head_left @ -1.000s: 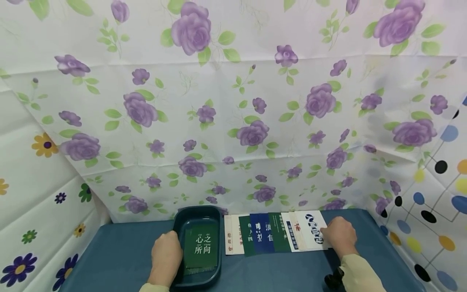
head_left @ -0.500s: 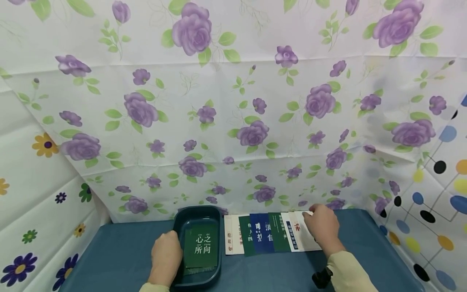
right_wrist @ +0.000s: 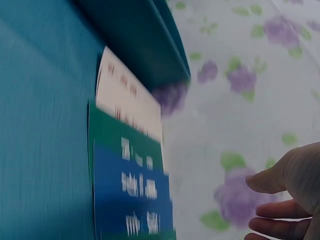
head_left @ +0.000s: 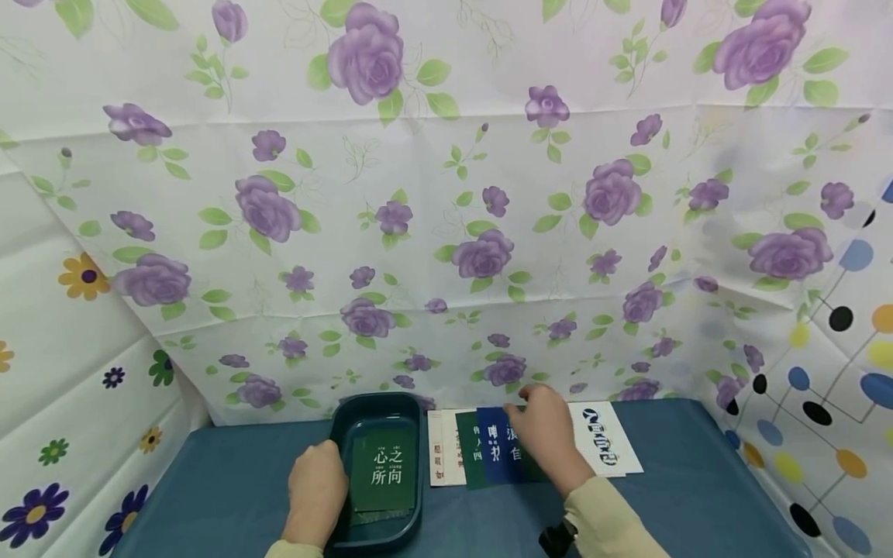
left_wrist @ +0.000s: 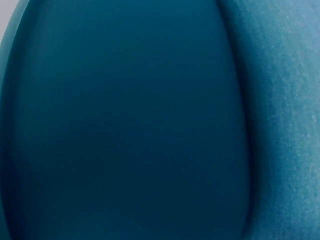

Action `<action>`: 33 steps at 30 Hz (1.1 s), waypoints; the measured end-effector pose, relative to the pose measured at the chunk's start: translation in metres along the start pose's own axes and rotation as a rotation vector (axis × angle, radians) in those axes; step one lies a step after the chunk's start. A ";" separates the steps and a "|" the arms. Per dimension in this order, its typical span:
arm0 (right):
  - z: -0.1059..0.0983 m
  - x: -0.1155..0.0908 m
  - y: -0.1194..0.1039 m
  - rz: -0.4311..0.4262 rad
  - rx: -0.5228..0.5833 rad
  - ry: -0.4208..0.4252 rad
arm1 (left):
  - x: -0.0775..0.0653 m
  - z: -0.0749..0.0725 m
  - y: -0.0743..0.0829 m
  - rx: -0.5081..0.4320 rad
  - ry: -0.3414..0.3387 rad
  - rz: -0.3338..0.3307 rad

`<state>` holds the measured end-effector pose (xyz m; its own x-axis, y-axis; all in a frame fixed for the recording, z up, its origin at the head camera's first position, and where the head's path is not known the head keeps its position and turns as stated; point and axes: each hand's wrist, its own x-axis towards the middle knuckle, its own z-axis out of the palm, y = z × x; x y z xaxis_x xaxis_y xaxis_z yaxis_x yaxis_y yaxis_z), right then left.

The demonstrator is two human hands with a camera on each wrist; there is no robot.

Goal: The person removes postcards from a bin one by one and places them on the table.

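Note:
My left hand (head_left: pixel 317 492) grips the left rim of a dark teal plastic tray (head_left: pixel 420 484); in the left wrist view the tray's outer wall (left_wrist: pixel 130 110) fills most of the picture. Inside lies a green card (head_left: pixel 383 496) with white lettering. My right hand (head_left: pixel 547 434) is over the row of overlapping cards, its thumb and fingers apart and holding nothing in the right wrist view. Under and beside it are a blue card (head_left: pixel 494 465), a green card (head_left: pixel 470 457), cream cards (head_left: pixel 446 465) and a white card (head_left: pixel 605 442). The hand hides part of the row.
A blue cloth (head_left: pixel 481 523) covers the table. Behind it hangs a white curtain with purple flowers (head_left: pixel 418 349); patterned sheets close off the left side (head_left: pixel 84 434) and the right side (head_left: pixel 837 364). A black device (head_left: pixel 558 537) is on my right wrist.
From the right end of the card row, my right hand has moved left to the middle, uncovering the white card. My left hand and the tray stay put.

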<state>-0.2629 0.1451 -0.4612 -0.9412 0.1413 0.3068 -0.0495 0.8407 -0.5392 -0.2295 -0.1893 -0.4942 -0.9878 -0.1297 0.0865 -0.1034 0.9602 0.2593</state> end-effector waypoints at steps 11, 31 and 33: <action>0.025 -0.011 -0.064 -0.099 0.061 -0.067 | 0.002 -0.003 -0.003 -0.001 -0.005 0.001; 0.086 -0.052 -0.133 -0.324 -0.106 -0.222 | 0.002 0.004 -0.003 0.008 0.000 0.012; 0.095 -0.057 -0.136 -0.381 -0.164 -0.243 | 0.002 0.003 -0.003 0.015 -0.005 0.014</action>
<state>-0.2341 -0.0272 -0.4794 -0.9180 -0.3028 0.2563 -0.3713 0.8830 -0.2869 -0.2319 -0.1919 -0.4979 -0.9897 -0.1148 0.0853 -0.0910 0.9657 0.2432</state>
